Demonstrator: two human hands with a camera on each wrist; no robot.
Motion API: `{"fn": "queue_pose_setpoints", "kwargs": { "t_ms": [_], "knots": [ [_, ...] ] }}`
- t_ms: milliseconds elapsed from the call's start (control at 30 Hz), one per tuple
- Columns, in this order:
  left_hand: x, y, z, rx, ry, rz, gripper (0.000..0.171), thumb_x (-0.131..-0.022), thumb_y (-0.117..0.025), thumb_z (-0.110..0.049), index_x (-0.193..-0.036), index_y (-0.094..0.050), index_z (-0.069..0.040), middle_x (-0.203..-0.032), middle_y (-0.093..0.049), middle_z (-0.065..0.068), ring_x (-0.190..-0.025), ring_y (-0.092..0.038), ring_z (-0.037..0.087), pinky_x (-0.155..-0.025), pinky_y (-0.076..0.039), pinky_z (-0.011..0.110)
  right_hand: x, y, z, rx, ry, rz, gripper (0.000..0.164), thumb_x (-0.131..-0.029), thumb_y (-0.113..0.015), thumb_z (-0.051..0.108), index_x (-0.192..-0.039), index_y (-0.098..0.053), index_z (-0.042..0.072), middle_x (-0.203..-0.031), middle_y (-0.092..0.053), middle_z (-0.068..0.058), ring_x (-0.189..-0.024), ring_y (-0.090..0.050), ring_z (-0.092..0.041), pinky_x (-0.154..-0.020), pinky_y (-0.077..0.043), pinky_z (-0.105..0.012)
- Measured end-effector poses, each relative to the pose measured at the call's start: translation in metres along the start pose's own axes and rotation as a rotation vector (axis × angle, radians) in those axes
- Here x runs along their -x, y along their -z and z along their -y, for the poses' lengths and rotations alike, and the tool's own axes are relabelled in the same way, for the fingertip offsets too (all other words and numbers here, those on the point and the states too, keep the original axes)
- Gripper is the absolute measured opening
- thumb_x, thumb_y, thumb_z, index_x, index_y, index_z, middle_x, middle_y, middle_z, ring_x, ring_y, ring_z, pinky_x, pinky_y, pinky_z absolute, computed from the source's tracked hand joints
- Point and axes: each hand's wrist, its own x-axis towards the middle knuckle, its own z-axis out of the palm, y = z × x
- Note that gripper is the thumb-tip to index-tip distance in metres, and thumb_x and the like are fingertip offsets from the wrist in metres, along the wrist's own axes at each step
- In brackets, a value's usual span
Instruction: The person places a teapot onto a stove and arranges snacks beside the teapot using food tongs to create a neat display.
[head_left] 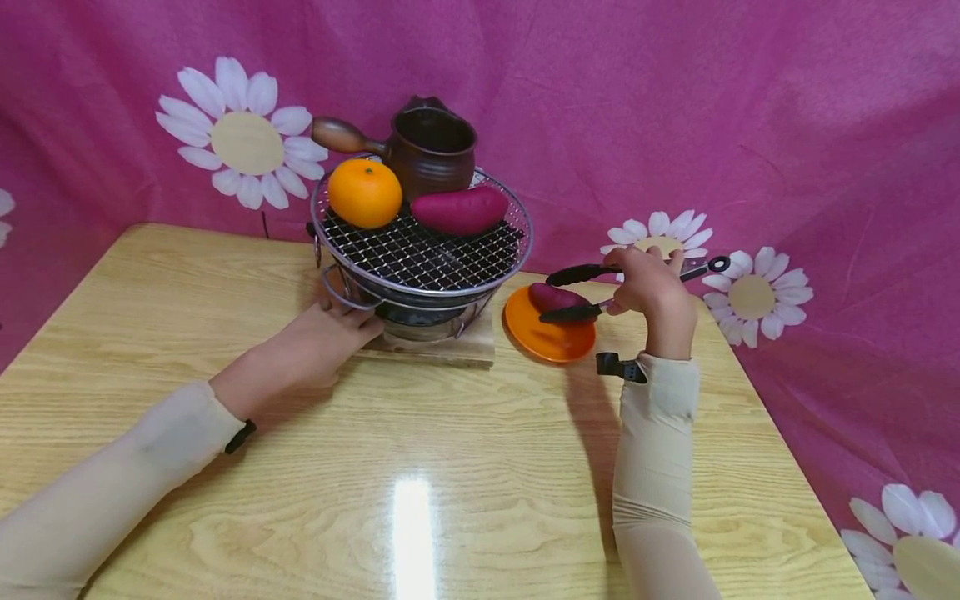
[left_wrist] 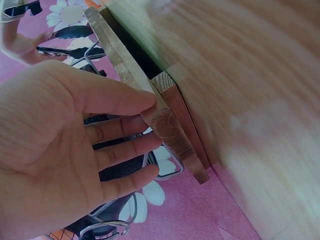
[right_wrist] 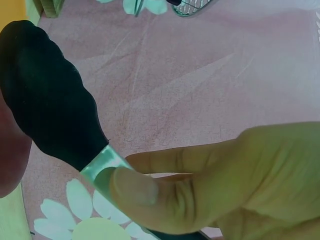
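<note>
The tabletop [head_left: 487, 450] bears a round grill [head_left: 420, 254] on a wooden board [head_left: 450, 357]; the left hand [head_left: 318, 337] rests there, fingers loosely extended. The right hand's [head_left: 651, 285] fingers clamp tongs [head_left: 572, 314], spread around the sweet potato [head_left: 553, 297] on an orange plate [head_left: 557, 347]. I'd squeeze evenly about its middle.

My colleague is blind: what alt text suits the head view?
The right hand holds black tongs around a purple sweet potato at an orange plate; the left hand touches a wooden board under a round grill holding a pot, a mandarin and another sweet potato.
</note>
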Motion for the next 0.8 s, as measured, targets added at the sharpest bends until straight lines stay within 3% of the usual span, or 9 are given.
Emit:
{"fn": "queue_pose_setpoints", "kwargs": {
  "t_ms": [167, 433, 800],
  "knots": [
    [0.000, -0.001, 0.000, -0.006, 0.004, 0.001, 0.056, -0.071, -0.077, 0.004, -0.122, -0.058, -0.007, -0.133, -0.057, 0.018, -0.113, -0.058, 0.043, -0.083, -0.053, 0.056, -0.001, -0.001, -0.003, 0.007, -0.007, 0.014, 0.063, -0.078, -0.079, 0.001, -0.137, -0.059, 0.003, -0.136, -0.060, -0.026, -0.124, -0.041, -0.050, -0.116, 0.002, -0.073],
    [0.001, -0.003, 0.002, -0.016, -0.015, -0.033, 0.053, -0.074, -0.076, 0.004, -0.123, -0.059, -0.006, -0.134, -0.059, 0.019, -0.116, -0.059, 0.042, -0.093, -0.052, 0.058, -0.002, -0.001, -0.010, 0.029, -0.047, 0.035, 0.061, -0.077, -0.079, 0.001, -0.135, -0.059, 0.001, -0.129, -0.062, -0.026, -0.117, -0.042, -0.047, -0.107, -0.012, -0.068],
    [0.001, -0.006, 0.004, -0.019, -0.032, -0.055, 0.053, -0.073, -0.073, 0.006, -0.122, -0.059, -0.006, -0.132, -0.059, 0.018, -0.114, -0.060, 0.038, -0.094, -0.051, 0.058, -0.007, -0.005, -0.010, 0.047, -0.066, 0.042, 0.058, -0.080, -0.077, 0.000, -0.135, -0.059, 0.001, -0.131, -0.062, -0.027, -0.118, -0.042, -0.048, -0.109, -0.010, -0.069]
  ]
}}
